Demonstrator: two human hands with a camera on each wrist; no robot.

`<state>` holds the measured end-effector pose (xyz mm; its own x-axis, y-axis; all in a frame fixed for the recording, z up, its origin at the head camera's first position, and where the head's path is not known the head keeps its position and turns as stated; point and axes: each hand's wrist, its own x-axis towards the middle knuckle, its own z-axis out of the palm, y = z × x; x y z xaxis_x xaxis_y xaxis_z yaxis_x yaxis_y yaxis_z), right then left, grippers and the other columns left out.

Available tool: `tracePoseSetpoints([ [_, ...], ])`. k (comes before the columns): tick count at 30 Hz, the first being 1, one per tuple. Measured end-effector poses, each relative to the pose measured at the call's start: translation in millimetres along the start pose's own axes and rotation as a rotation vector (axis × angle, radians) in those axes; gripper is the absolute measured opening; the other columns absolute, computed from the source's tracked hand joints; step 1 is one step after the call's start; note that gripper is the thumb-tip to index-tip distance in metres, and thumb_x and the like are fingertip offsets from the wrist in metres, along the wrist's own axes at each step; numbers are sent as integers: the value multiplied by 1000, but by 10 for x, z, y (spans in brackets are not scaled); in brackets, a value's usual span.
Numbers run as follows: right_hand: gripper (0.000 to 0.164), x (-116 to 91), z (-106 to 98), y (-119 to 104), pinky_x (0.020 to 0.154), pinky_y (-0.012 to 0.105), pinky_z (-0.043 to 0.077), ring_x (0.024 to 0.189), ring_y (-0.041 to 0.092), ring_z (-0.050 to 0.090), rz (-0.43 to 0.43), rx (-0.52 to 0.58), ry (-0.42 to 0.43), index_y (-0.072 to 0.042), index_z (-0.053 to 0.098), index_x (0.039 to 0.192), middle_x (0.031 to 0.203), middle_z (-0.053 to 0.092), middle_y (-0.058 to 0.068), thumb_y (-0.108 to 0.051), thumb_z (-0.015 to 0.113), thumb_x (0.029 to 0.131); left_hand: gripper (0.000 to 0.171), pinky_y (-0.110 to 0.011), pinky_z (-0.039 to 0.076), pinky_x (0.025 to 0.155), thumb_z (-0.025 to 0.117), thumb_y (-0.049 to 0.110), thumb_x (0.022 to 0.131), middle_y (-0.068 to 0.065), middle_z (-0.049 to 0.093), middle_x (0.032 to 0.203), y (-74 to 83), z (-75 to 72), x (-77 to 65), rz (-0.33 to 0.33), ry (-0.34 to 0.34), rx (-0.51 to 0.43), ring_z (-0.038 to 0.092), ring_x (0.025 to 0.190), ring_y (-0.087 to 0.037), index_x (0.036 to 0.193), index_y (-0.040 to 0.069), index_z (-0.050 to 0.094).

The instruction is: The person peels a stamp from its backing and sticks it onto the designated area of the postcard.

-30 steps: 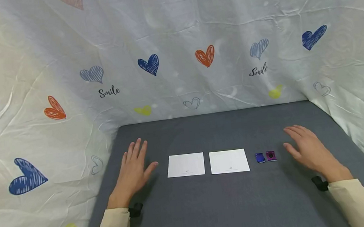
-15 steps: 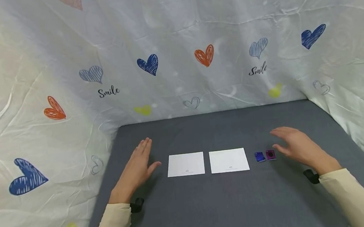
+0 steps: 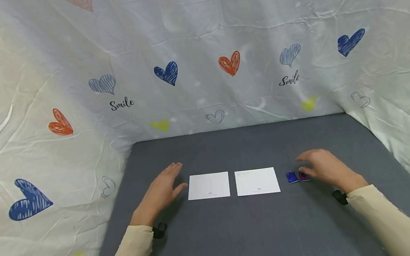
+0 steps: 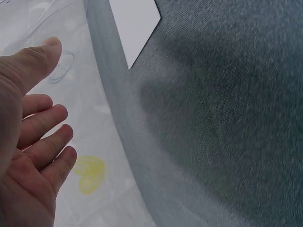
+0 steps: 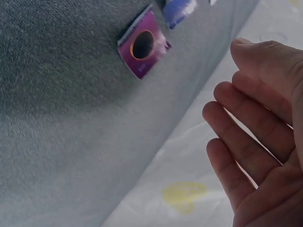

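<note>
A dark grey cloth-covered table [image 3: 216, 235] seen from a person's head. The landmark is a blank-looking white rectangular card [image 3: 257, 181] with a small printed mark near its lower edge, lying flat. Just left of the landmark, with a narrow gap, lies a matching white rectangular card [image 3: 208, 186]. Just right of the landmark lies a small, shiny blue square packet [image 3: 291, 177]; next to it, farther from the landmark, is a small, shiny purple packet [image 5: 143, 45] with a dark round emblem. Whether the packets touch is unclear.

The left hand [image 3: 159, 195] hovers left of the landmark, beyond the matching card, fingers extended and holding nothing. The right hand [image 3: 325, 167] hovers right of the landmark, thumb and fingers loosely spread, partly covering the purple packet from above yet grasping nothing.

The step in hand looks like a reach; picking up a packet would call for lowering the right fingertips and pinching its edge.
</note>
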<state>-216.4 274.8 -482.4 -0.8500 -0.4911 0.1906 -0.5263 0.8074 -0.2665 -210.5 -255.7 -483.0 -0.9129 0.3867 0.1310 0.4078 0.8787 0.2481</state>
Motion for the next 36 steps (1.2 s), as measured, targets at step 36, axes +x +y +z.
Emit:
tracePoseSetpoints([
  [36,19,114,477,-4,91,52,61,99,33,76,-78,-69,-26,-2,81,107,104,80,11,-4,86,89,56,-59,48,118,85,18,96,-22,67,149,214,493,160,8,-142,-26,59,143,-45,144,-4,66],
])
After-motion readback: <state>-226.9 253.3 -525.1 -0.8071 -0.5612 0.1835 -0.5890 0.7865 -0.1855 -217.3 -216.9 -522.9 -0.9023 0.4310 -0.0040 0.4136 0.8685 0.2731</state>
